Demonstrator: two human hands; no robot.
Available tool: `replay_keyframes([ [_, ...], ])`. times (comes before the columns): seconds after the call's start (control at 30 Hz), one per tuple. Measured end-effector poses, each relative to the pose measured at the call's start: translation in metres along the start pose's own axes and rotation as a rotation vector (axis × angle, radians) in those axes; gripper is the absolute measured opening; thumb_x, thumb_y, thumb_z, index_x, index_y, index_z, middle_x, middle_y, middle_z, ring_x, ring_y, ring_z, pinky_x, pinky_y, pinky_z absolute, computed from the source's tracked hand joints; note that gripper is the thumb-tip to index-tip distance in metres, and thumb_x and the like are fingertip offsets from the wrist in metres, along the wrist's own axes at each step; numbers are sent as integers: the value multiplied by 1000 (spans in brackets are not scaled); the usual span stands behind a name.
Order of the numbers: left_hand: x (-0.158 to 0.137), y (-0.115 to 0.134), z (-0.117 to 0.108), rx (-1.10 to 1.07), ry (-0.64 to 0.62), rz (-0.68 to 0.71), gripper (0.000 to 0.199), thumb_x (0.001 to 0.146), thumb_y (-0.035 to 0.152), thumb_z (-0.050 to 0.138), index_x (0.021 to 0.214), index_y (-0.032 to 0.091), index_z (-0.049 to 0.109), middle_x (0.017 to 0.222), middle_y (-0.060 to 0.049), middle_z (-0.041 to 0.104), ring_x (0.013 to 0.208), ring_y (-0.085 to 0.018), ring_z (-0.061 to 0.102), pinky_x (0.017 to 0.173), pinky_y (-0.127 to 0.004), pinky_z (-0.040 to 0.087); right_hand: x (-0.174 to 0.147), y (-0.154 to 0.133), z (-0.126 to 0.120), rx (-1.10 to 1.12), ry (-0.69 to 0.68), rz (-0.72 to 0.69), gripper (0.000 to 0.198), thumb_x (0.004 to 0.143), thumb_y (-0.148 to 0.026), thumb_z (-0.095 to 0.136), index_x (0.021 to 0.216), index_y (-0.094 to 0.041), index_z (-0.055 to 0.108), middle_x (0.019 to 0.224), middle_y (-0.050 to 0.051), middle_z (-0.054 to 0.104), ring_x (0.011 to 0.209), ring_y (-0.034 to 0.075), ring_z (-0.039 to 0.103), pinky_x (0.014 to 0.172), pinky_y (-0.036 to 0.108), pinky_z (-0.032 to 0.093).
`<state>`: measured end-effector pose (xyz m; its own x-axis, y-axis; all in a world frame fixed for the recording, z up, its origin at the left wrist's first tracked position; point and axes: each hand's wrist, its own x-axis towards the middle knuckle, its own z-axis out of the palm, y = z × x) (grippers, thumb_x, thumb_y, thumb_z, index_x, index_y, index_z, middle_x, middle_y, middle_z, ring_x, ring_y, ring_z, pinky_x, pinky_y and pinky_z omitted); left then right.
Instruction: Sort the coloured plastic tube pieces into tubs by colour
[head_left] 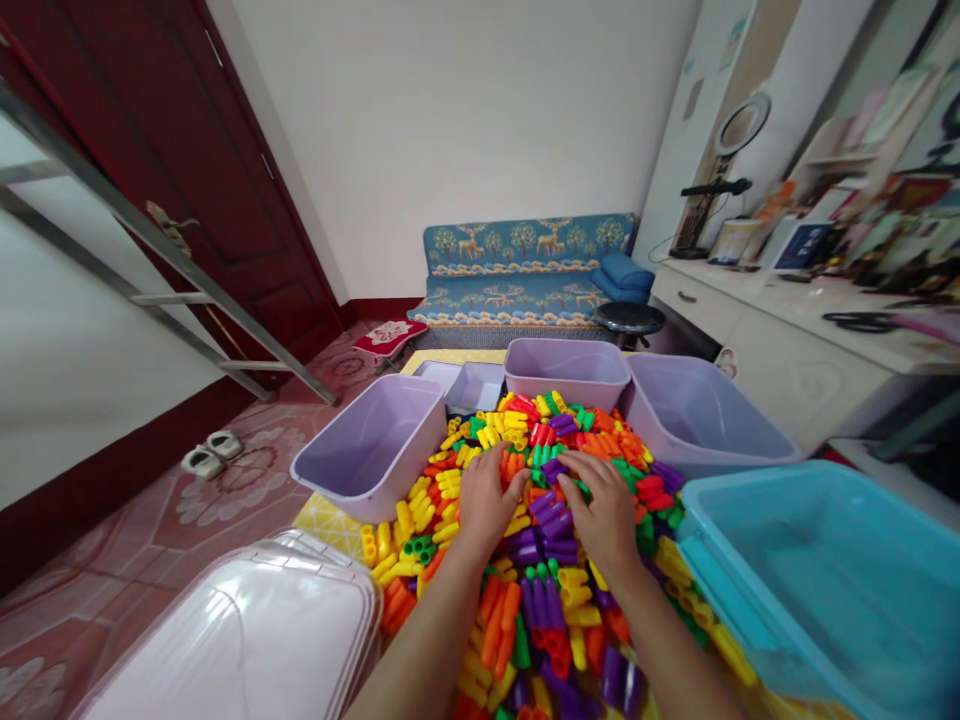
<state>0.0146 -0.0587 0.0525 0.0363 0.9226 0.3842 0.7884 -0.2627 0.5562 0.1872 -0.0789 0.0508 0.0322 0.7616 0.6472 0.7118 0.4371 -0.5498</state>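
Plastic tube blocks [553, 520] are lying among lavender bins [566, 387], with the left hand [482, 497] and right hand [606, 505] resting half-curled on them (hold unclear), apparently at a picking step needing narrow pinches next.

Above the loose heap of bright plastic tube pieces [555, 520] the air is open, and a narrow gap runs between the left hand [484, 495] and the right hand [604, 508]. On the left, the wall of a lavender rectangular plastic bin [382, 455] blocks low sideways travel; nearer, a strip of yellow patterned cloth [322, 520] leaves a slim lane before the stacked clear plastic lids [225, 630]. Far off, a second lavender bin [566, 372] bars the way, with low pale-lavender trays [478, 388] beside it. On the right, a third lavender bin [701, 425] and a turquoise translucent plastic bin [750, 590] form a barrier, passable over their rims.
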Motion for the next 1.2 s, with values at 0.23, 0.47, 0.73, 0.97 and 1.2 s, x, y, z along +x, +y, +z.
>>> replay_keyframes([
  [0.23, -2, -12, 4, -297, 70, -19, 43, 86, 26, 56, 128, 19, 51, 123, -10, 62, 118, -24, 55, 101, -41, 42, -12, -19, -16, 98, 14, 11, 22, 90, -35, 54, 106, -24, 66, 111, 6, 64, 108, 21, 57, 97, 40, 44],
  [0.47, -7, -5, -14, -349, 245, 115, 26, 87, 24, 56, 111, 23, 64, 122, -6, 63, 120, -21, 52, 107, -43, 36, -29, -27, -26, -130, -250, 66, 41, 76, -38, 70, 115, -30, 63, 108, 4, 65, 91, 23, 65, 77, 38, 54],
  [0.73, -16, 8, -29, -426, -89, 233, 26, 83, 42, 64, 101, 24, 70, 99, -4, 72, 98, -20, 62, 98, -37, 41, -23, -24, -5, -18, -174, 166, 44, 80, -22, 57, 124, -22, 54, 107, 8, 66, 66, 17, 62, 73, 39, 55],
  [0.97, -13, 3, -16, -333, -87, 246, 27, 79, 36, 70, 103, 24, 67, 99, -3, 71, 97, -21, 61, 95, -38, 39, -17, -24, 6, 101, -218, -26, 29, 81, -13, 52, 107, -23, 63, 107, 6, 66, 104, 22, 60, 92, 41, 49],
  [1.2, -14, 0, -8, -378, -42, 67, 22, 89, 33, 55, 105, 22, 65, 104, -5, 70, 102, -22, 61, 94, -37, 44, -12, -16, -6, 31, 19, 16, 27, 87, -17, 47, 108, -23, 63, 115, 8, 59, 110, 22, 55, 96, 42, 47],
])
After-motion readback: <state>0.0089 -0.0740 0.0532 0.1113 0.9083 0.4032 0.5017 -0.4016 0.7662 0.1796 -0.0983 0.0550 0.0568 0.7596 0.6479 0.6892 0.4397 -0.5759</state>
